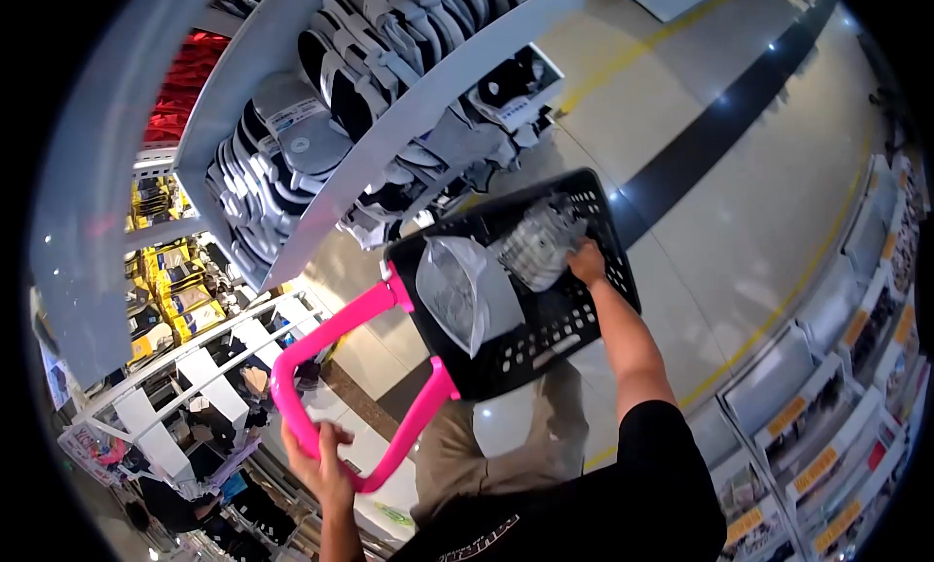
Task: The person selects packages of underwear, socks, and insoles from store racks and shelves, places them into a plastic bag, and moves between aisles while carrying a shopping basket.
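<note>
Fingers of the left hand curl, partly closed, around a bright pink tubular handle. Rightward, a translucent white plastic bag and a grey-and-white checked bundle already lie inside the black perforated plastic basket. Against the bundle's right edge, the right hand rests with bent fingers, seemingly not yet withdrawn; whether they grip, I cannot tell.

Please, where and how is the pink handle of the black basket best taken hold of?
Probably by the crossbar of the pink handle, from the side facing away from the black basket. The rounded bar and the open loop leave room for a hand to wrap around, as the left hand does.
</note>
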The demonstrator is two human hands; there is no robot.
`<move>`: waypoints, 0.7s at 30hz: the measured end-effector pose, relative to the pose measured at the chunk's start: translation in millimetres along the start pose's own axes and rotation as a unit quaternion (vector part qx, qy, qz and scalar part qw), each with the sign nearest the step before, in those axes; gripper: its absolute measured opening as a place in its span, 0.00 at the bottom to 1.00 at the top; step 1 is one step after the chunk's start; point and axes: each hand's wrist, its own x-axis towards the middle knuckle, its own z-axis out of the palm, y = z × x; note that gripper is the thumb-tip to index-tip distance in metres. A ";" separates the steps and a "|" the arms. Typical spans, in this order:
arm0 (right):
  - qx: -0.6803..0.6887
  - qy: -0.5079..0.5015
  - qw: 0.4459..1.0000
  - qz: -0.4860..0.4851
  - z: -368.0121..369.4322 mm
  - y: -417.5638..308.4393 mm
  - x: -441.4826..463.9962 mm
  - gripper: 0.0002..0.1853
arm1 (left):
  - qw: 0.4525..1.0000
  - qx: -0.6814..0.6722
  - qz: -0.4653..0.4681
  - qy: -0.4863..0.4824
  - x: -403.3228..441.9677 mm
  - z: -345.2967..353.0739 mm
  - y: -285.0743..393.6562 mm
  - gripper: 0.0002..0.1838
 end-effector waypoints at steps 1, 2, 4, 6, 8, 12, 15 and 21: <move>-0.007 -0.023 0.999 0.033 1.2 -6.2 15.3 0.31 | 1.000 -0.016 -0.015 0.003 -0.2 3.5 5.8 0.26; -0.028 -0.024 0.999 0.036 7.0 -11.2 25.8 0.27 | 1.000 0.005 -0.015 0.013 -0.1 4.6 4.3 0.26; -0.090 -0.036 0.994 0.050 20.9 -12.3 48.3 0.22 | 0.999 0.018 -0.005 0.027 0.1 3.4 -0.6 0.26; -0.113 -0.110 0.986 0.054 40.4 -2.7 65.6 0.19 | 0.999 0.031 0.002 0.038 0.7 -1.8 -6.9 0.25; -0.154 -0.161 0.974 0.032 59.1 5.2 70.0 0.17 | 0.998 0.040 -0.003 0.042 1.4 -5.6 -8.7 0.25; -0.197 -0.125 0.971 -0.045 60.3 -0.6 30.1 0.18 | 0.999 -0.014 -0.025 0.023 4.0 2.7 5.0 0.25; -0.166 -0.123 0.975 -0.078 22.6 -41.3 -7.5 0.15 | 0.999 -0.032 -0.032 -0.005 3.1 1.4 10.5 0.25; -0.095 -0.059 0.975 -0.194 -37.8 -94.9 -72.4 0.13 | 0.992 -0.110 -0.027 -0.052 -0.7 0.2 15.0 0.26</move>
